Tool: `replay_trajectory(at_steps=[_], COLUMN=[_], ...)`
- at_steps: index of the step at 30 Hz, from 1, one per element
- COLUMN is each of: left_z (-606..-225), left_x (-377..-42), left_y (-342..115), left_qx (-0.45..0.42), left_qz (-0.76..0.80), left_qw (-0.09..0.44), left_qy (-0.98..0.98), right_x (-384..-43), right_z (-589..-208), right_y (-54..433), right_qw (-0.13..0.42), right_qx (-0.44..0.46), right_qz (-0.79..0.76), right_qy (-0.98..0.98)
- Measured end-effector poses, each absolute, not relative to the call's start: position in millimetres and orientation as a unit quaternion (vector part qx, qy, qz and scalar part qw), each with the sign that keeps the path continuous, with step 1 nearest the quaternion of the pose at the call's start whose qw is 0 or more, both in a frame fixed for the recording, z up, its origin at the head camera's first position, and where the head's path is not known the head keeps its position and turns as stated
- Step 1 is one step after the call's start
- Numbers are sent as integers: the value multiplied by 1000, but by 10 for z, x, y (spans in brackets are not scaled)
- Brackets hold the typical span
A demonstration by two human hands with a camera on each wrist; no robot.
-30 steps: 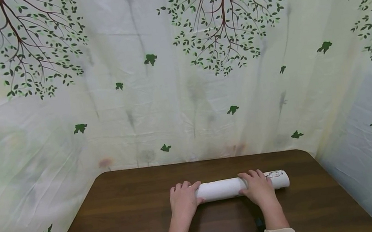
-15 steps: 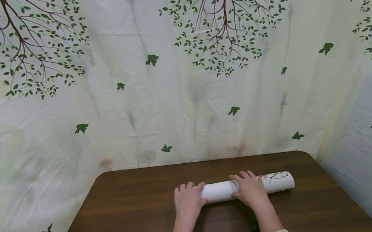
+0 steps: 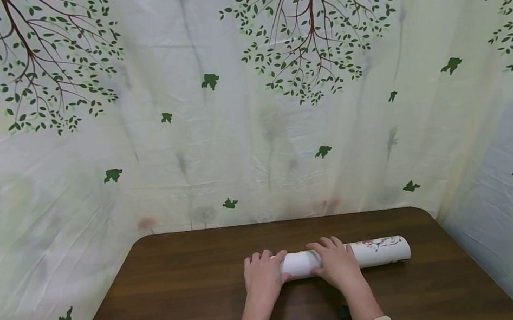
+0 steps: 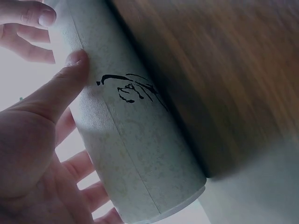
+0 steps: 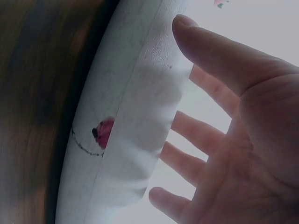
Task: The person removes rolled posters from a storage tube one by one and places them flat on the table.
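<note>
One white roll point(image 3: 381, 250) lies crosswise on the desk point(image 3: 167, 293). The left hand point(image 3: 262, 275) grasps its left end, thumb on the near face and fingers around the far one, which likely steadies the roll against turning. The right hand point(image 3: 337, 263) straddles its middle beside a loose flap point(image 5: 145, 121); with glare in that wrist's view, I cannot tell whether this grip clasps or merely rests. The printed right end juts beyond both hands.

No readable text, no labels or brands, no legible numbers, no signs
</note>
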State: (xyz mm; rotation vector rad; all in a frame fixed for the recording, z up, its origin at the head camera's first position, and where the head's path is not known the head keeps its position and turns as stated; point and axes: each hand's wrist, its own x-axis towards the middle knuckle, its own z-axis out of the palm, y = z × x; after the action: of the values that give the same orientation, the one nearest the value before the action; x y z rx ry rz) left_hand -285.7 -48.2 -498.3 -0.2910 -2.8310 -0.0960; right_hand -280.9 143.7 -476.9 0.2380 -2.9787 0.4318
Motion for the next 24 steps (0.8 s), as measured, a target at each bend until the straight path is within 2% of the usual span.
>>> replay_trajectory(at_steps=[24], left_z=[-4972], left_x=[-2821], left_y=[-376], left_qx=[-108], left_qz=[-19], left_qw=[139], left_qy=[-984], right_x=[-2803], right_z=[-4763], right_y=[1389], right_qw=[57], right_qx=[79], right_qz=[135], right_qy=[-986])
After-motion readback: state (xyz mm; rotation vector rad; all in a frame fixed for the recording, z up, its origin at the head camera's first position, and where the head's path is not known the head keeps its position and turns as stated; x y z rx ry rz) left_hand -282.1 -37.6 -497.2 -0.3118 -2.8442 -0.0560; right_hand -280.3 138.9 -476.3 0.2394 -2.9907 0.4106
